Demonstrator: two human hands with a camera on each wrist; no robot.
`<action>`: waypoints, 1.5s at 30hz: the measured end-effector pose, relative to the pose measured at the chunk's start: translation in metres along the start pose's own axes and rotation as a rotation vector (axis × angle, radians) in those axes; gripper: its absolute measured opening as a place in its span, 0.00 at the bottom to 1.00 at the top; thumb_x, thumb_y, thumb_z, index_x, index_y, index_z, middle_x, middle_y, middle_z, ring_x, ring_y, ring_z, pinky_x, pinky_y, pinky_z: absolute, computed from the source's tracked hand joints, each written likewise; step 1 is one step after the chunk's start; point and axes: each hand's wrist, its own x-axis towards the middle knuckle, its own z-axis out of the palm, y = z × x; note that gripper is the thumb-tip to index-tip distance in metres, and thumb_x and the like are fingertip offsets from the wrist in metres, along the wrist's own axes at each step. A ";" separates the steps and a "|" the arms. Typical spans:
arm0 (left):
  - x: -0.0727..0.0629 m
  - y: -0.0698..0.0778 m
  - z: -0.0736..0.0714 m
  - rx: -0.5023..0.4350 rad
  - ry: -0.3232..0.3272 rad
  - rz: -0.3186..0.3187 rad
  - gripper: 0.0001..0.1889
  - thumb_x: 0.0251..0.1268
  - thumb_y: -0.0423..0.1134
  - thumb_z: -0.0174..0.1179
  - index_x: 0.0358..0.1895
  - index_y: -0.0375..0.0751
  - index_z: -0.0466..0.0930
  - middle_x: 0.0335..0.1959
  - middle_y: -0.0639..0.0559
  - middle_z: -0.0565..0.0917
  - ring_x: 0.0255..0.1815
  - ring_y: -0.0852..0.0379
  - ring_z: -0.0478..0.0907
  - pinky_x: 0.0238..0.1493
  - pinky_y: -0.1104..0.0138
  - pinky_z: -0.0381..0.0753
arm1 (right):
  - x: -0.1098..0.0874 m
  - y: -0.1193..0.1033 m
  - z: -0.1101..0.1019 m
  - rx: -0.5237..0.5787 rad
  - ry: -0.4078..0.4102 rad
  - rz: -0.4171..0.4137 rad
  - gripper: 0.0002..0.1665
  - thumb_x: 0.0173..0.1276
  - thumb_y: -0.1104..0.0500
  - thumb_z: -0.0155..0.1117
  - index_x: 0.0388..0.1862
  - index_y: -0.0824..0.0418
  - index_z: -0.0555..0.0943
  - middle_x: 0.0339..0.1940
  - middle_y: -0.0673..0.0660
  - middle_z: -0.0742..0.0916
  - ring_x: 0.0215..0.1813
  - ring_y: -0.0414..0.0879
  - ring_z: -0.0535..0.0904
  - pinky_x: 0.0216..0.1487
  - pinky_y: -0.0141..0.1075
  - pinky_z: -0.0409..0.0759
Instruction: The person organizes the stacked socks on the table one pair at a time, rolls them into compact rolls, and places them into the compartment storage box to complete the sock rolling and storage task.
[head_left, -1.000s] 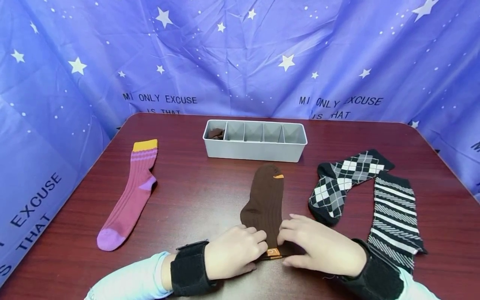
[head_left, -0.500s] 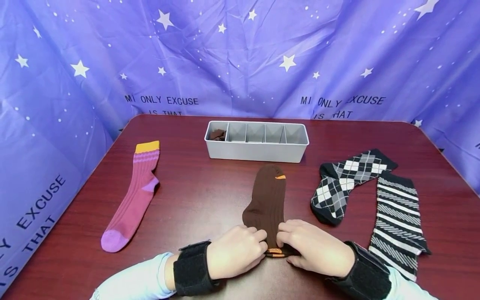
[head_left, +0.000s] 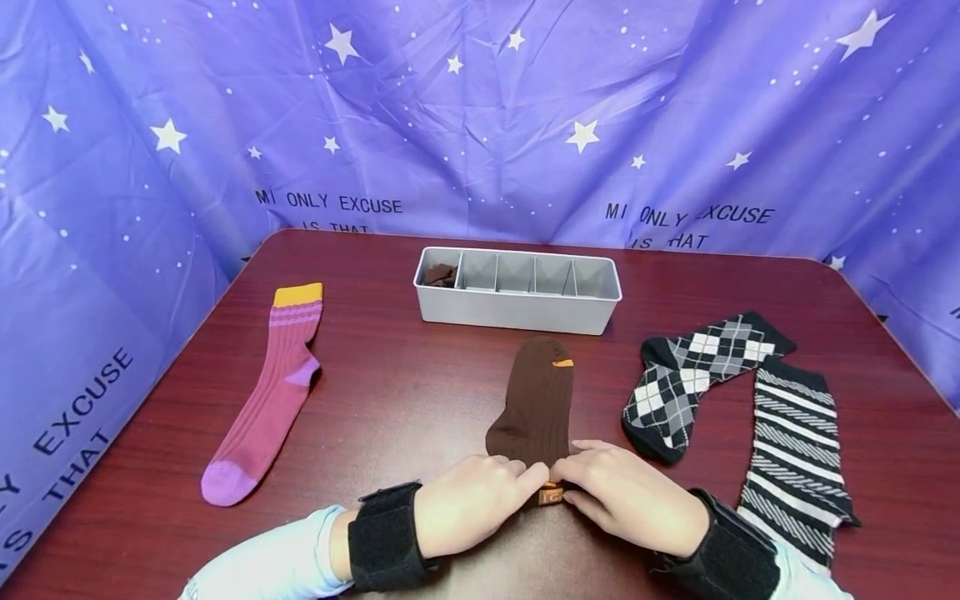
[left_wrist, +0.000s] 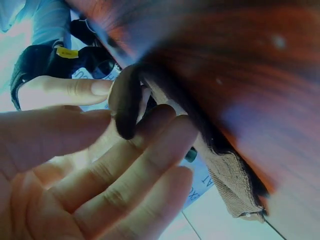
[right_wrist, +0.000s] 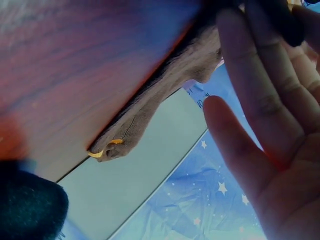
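A brown sock (head_left: 534,408) lies in the middle of the table, its toe with an orange mark pointing away from me and its cuff end towards me. My left hand (head_left: 474,504) pinches the left side of the cuff, which curls up and over between thumb and fingers in the left wrist view (left_wrist: 127,102). From the other side, my right hand (head_left: 633,498) pinches the cuff's right edge. An orange label (head_left: 551,496) shows between the two hands. In the right wrist view the sock's toe (right_wrist: 112,147) lies flat, while the fingertips are partly cut off at the top.
Behind the sock stands a grey divided box (head_left: 517,312), with brown fabric (head_left: 440,275) in its leftmost compartment. A pink sock (head_left: 262,400) with a yellow cuff lies at left. On the right lie an argyle sock (head_left: 678,392) and a striped sock (head_left: 797,450), touching each other.
The right hand has closed in on the cuff from slightly apart. Both hands have lifted and folded the cuff edge away from me, so the sock looks shorter.
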 end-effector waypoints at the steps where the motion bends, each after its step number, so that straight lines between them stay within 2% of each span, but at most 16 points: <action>1: 0.000 0.000 -0.001 -0.005 -0.011 0.003 0.05 0.50 0.38 0.53 0.29 0.48 0.67 0.19 0.61 0.72 0.20 0.65 0.71 0.17 0.74 0.67 | 0.001 0.000 0.000 -0.001 -0.002 0.005 0.10 0.46 0.63 0.63 0.28 0.51 0.75 0.24 0.38 0.76 0.31 0.30 0.72 0.49 0.38 0.71; 5: 0.000 -0.001 -0.003 0.012 -0.038 0.018 0.02 0.49 0.39 0.54 0.28 0.51 0.72 0.21 0.60 0.72 0.21 0.65 0.71 0.17 0.75 0.67 | 0.002 0.000 0.000 -0.004 -0.004 0.008 0.10 0.46 0.63 0.63 0.28 0.51 0.74 0.23 0.38 0.75 0.31 0.30 0.71 0.49 0.37 0.71; 8: 0.000 -0.002 -0.002 0.012 -0.021 0.012 0.02 0.48 0.40 0.56 0.27 0.52 0.74 0.21 0.60 0.72 0.21 0.65 0.69 0.16 0.75 0.65 | 0.003 0.000 0.000 -0.005 0.000 0.015 0.12 0.45 0.63 0.63 0.27 0.50 0.72 0.22 0.37 0.73 0.30 0.30 0.71 0.47 0.35 0.72; 11: 0.000 -0.002 -0.002 0.060 -0.002 0.009 0.01 0.46 0.42 0.57 0.24 0.53 0.75 0.21 0.60 0.71 0.20 0.64 0.68 0.16 0.75 0.62 | 0.005 -0.002 0.000 -0.010 0.011 0.025 0.14 0.43 0.63 0.64 0.26 0.50 0.70 0.20 0.36 0.71 0.28 0.30 0.68 0.41 0.29 0.71; 15: 0.001 -0.001 -0.002 0.155 0.001 0.025 0.02 0.46 0.43 0.56 0.20 0.55 0.75 0.21 0.61 0.71 0.22 0.64 0.68 0.18 0.74 0.58 | 0.004 -0.001 0.002 -0.014 0.048 0.019 0.14 0.44 0.64 0.64 0.24 0.50 0.69 0.20 0.37 0.70 0.27 0.30 0.67 0.38 0.26 0.68; 20: 0.002 0.000 -0.003 0.192 -0.004 0.054 0.05 0.45 0.42 0.56 0.17 0.55 0.75 0.21 0.61 0.71 0.23 0.64 0.67 0.19 0.74 0.56 | 0.002 0.001 0.003 0.006 0.070 -0.008 0.12 0.47 0.63 0.62 0.26 0.50 0.71 0.22 0.39 0.71 0.29 0.31 0.66 0.35 0.23 0.65; 23: 0.002 0.001 -0.003 0.195 -0.012 0.063 0.04 0.44 0.43 0.56 0.17 0.54 0.74 0.21 0.61 0.71 0.23 0.64 0.67 0.19 0.74 0.56 | 0.001 0.002 0.004 0.013 0.078 -0.020 0.12 0.46 0.63 0.62 0.26 0.50 0.71 0.24 0.40 0.71 0.30 0.31 0.66 0.35 0.22 0.63; 30: 0.002 0.002 -0.002 0.176 -0.046 0.056 0.04 0.44 0.41 0.57 0.18 0.53 0.73 0.18 0.60 0.71 0.19 0.65 0.67 0.18 0.75 0.63 | 0.003 -0.001 0.005 -0.034 0.065 -0.050 0.19 0.36 0.56 0.68 0.23 0.52 0.67 0.23 0.42 0.68 0.30 0.33 0.63 0.46 0.27 0.65; 35: 0.001 0.004 -0.002 0.188 -0.093 0.047 0.04 0.46 0.40 0.56 0.18 0.54 0.73 0.18 0.61 0.71 0.18 0.65 0.67 0.16 0.75 0.63 | 0.002 -0.002 0.005 -0.019 0.017 -0.035 0.19 0.34 0.55 0.69 0.21 0.51 0.66 0.25 0.42 0.67 0.28 0.32 0.60 0.34 0.24 0.61; 40: 0.001 0.002 -0.004 0.207 -0.086 0.040 0.05 0.47 0.39 0.55 0.19 0.53 0.72 0.18 0.60 0.72 0.18 0.66 0.68 0.16 0.75 0.64 | 0.002 -0.001 0.005 -0.062 0.009 0.000 0.17 0.35 0.56 0.68 0.23 0.51 0.70 0.32 0.43 0.68 0.31 0.33 0.61 0.32 0.25 0.63; 42: 0.002 0.001 -0.004 0.173 -0.068 0.031 0.04 0.47 0.38 0.56 0.20 0.50 0.71 0.17 0.60 0.72 0.17 0.65 0.69 0.16 0.75 0.65 | 0.003 0.000 0.004 -0.079 0.019 0.008 0.16 0.34 0.56 0.69 0.23 0.51 0.71 0.31 0.43 0.68 0.31 0.34 0.61 0.31 0.26 0.63; 45: 0.001 -0.002 -0.002 0.071 -0.032 0.005 0.06 0.46 0.39 0.57 0.23 0.48 0.68 0.16 0.59 0.72 0.17 0.64 0.70 0.15 0.74 0.65 | 0.004 0.000 0.004 -0.105 0.028 0.008 0.15 0.34 0.57 0.69 0.21 0.51 0.71 0.27 0.43 0.68 0.29 0.34 0.61 0.30 0.26 0.62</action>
